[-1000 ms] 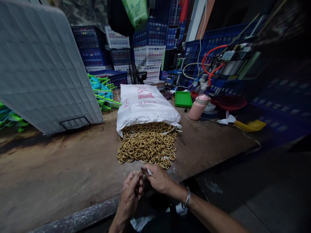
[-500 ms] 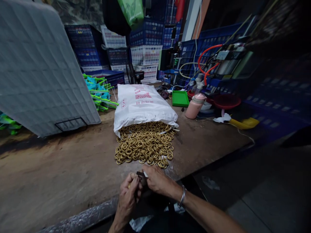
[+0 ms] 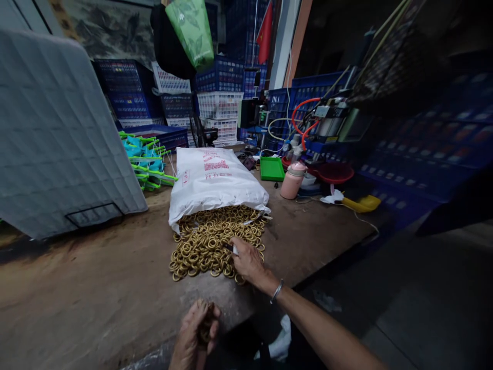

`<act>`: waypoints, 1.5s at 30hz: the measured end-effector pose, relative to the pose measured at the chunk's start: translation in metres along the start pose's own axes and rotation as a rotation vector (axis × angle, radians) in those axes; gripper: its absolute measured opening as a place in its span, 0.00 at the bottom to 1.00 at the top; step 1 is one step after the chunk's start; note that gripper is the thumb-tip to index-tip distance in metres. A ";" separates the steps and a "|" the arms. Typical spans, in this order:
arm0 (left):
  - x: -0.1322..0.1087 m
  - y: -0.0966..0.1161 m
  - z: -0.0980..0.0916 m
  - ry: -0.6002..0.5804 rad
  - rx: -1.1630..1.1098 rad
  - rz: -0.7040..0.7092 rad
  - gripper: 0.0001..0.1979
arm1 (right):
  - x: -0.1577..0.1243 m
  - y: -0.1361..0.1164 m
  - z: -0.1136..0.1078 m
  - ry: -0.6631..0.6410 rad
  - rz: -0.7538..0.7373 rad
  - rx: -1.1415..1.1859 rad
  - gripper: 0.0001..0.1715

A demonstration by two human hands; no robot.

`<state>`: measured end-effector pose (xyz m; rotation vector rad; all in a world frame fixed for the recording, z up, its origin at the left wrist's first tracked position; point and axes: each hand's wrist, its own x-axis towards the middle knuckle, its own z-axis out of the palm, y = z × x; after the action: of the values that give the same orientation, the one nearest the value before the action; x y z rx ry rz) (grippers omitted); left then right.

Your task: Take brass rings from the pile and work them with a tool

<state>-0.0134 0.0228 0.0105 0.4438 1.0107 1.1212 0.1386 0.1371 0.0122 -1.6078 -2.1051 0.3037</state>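
Observation:
A heap of brass-coloured rings [image 3: 210, 241] spills from the open mouth of a white printed sack [image 3: 211, 177] lying on the worn wooden table [image 3: 96, 288]. My right hand [image 3: 246, 259] reaches onto the near right edge of the heap, fingers pinched around a small dark and white tool [image 3: 232, 248]. A metal bangle circles that wrist. My left hand [image 3: 196, 334] stays low at the table's near edge, curled closed around what looks like a bunch of rings.
A grey quilted panel [image 3: 57, 139] leans at the left. Green and blue plastic pieces [image 3: 148, 159] lie behind the sack. To the right stand a green tray [image 3: 271, 168], a pink bottle [image 3: 291, 180], a red bowl [image 3: 334, 172] and a yellow scoop [image 3: 360, 204]. Stacked crates [image 3: 217, 103] fill the back.
My hands have separated: the right one moved forward from beside the left onto the ring heap, still with the tool. The left dropped lower toward the table edge. The camera tilted up and right.

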 end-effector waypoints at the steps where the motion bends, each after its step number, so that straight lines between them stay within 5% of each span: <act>1: 0.002 -0.001 -0.001 0.008 -0.017 0.002 0.15 | 0.006 0.002 0.001 0.002 0.016 -0.011 0.14; 7: 0.013 -0.004 -0.009 0.001 -0.087 -0.046 0.21 | 0.024 -0.003 0.010 -0.031 0.091 -0.121 0.08; 17: 0.019 0.002 -0.011 -0.041 -0.217 -0.037 0.13 | 0.025 0.005 0.009 -0.066 0.061 -0.132 0.11; 23: 0.032 0.007 0.001 0.012 -0.018 0.071 0.12 | 0.013 0.008 0.005 -0.022 -0.102 0.079 0.14; 27: 0.038 0.009 0.009 0.146 0.163 0.207 0.17 | -0.006 -0.003 0.000 -0.081 -0.236 0.221 0.11; 31: 0.040 0.009 0.012 0.154 0.239 0.278 0.20 | -0.024 -0.013 -0.003 -0.181 -0.293 0.291 0.10; 37: 0.038 0.002 0.006 0.207 0.348 0.241 0.17 | -0.034 -0.022 0.009 -0.220 -0.146 0.429 0.07; 45: 0.027 0.006 0.005 0.178 0.431 0.349 0.15 | -0.035 -0.033 0.010 -0.403 0.090 0.800 0.19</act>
<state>-0.0105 0.0500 0.0053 0.9044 1.3750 1.2673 0.1132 0.0950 0.0102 -1.2002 -1.7878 1.3930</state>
